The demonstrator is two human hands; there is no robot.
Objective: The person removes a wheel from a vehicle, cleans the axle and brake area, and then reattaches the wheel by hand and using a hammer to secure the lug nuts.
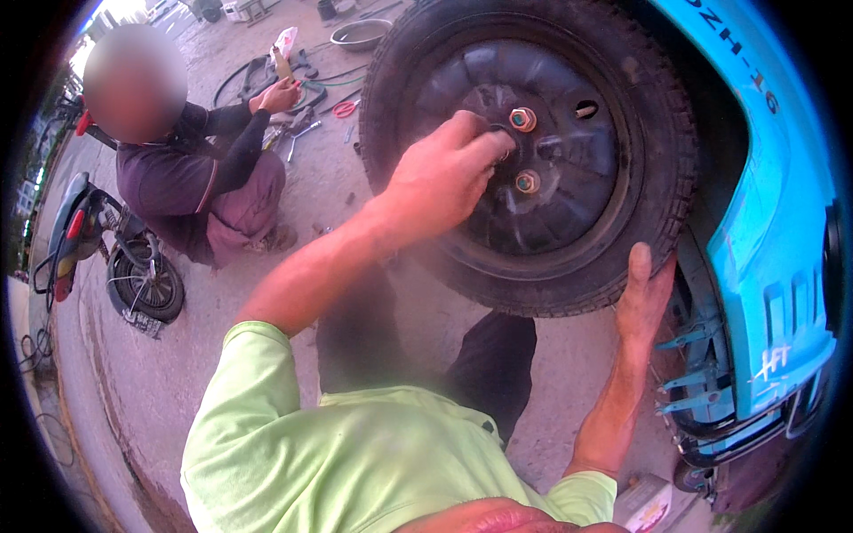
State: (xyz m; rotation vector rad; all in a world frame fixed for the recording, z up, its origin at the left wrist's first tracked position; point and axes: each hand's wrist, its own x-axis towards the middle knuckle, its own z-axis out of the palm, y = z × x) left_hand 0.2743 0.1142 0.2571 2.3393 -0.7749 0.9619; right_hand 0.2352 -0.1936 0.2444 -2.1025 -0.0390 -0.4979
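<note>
A black wheel (551, 195) with a treaded tyre stands upright in front of me at the wheel arch of a blue vehicle (773, 258). Two hex wheel nuts, an upper one (523, 119) and a lower one (527, 182), sit near its centre. My left hand (449, 173) reaches across the wheel's face, its fingers pinched together just left of the nuts. What lies between those fingertips is hidden. Around the tyre's lower right edge is my right hand (644, 289), thumb pointing up and the other fingers mostly hidden behind the rubber.
A co-worker (191, 178) squats at the left, hands (280, 95) around a small object. Near them lie red-handled scissors (345, 108), a metal wrench (304, 135), hoses and a round basin (360, 34). A motorbike (133, 275) stands farther left. A cardboard box (647, 506) is at lower right.
</note>
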